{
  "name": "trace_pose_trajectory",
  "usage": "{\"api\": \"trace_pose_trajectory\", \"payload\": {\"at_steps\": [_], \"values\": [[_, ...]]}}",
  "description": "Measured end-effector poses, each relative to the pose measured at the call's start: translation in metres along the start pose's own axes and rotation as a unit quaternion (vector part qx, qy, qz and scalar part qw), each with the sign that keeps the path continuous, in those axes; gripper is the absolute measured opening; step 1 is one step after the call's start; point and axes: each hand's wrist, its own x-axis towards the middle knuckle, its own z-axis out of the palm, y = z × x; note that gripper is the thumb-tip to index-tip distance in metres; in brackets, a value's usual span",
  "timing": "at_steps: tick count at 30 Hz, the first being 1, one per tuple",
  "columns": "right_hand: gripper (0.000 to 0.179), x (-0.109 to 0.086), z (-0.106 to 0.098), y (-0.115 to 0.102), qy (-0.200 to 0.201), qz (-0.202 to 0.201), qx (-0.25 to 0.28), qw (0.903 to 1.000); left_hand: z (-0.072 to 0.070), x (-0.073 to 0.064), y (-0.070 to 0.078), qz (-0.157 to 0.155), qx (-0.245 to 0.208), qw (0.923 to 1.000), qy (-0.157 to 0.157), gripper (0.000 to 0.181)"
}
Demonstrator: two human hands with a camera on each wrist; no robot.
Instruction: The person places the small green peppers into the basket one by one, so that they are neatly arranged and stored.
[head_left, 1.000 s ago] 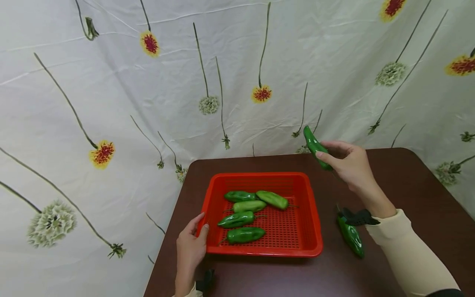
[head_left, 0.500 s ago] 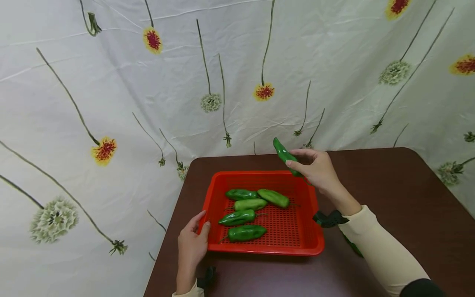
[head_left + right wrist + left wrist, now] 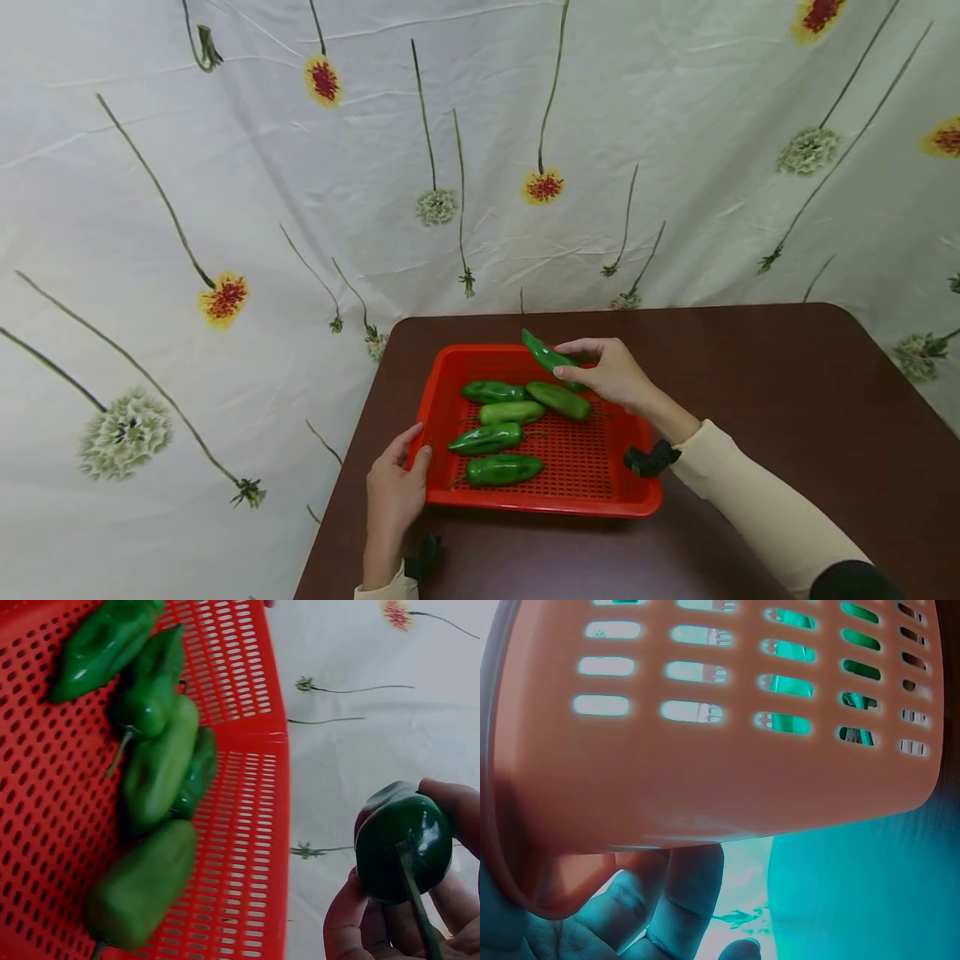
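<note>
A red plastic basket (image 3: 543, 504) sits on the table with several green peppers (image 3: 504, 470) lying on its floor, mostly towards the left. My left hand (image 3: 395, 492) grips the basket's left rim; in the left wrist view its fingers (image 3: 686, 892) show below the basket wall. Over the back right part of the basket, my right hand (image 3: 611, 377) holds another green pepper (image 3: 543, 353) between thumb and fingers, its tip pointing up and left. The right wrist view shows this pepper stem end on, above the others.
The dark brown table (image 3: 780, 400) extends to the right of the basket. A white cloth (image 3: 675, 108) printed with flowers hangs behind the table. The right sleeve (image 3: 757, 508) crosses the table's right front area.
My right hand has carried the pepper left and down, from right of the basket to above its inside. A pepper on the table at right has gone out of sight by the sleeve.
</note>
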Motion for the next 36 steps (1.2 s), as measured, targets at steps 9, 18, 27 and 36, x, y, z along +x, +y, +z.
{"api": "trace_pose_trajectory", "payload": {"at_steps": [9, 18, 27, 36], "values": [[0.039, 0.006, 0.011, 0.012, -0.054, 0.021, -0.024, 0.9980, 0.000, 0.000, 0.000, -0.002, 0.006, 1.0000, 0.000, 0.034], [0.039, 0.009, 0.017, 0.021, -0.094, 0.035, -0.055, 0.9934, 0.000, 0.000, -0.001, 0.000, 0.008, 1.0000, 0.000, 0.034], [0.040, 0.011, 0.021, 0.025, -0.145, 0.022, -0.069, 0.9868, 0.000, 0.001, -0.001, 0.002, 0.007, 1.0000, -0.002, 0.035], [0.041, 0.016, 0.023, 0.030, -0.219, 0.015, -0.073, 0.9729, -0.002, -0.001, 0.001, 0.000, 0.004, 1.0000, -0.004, 0.035]]}}
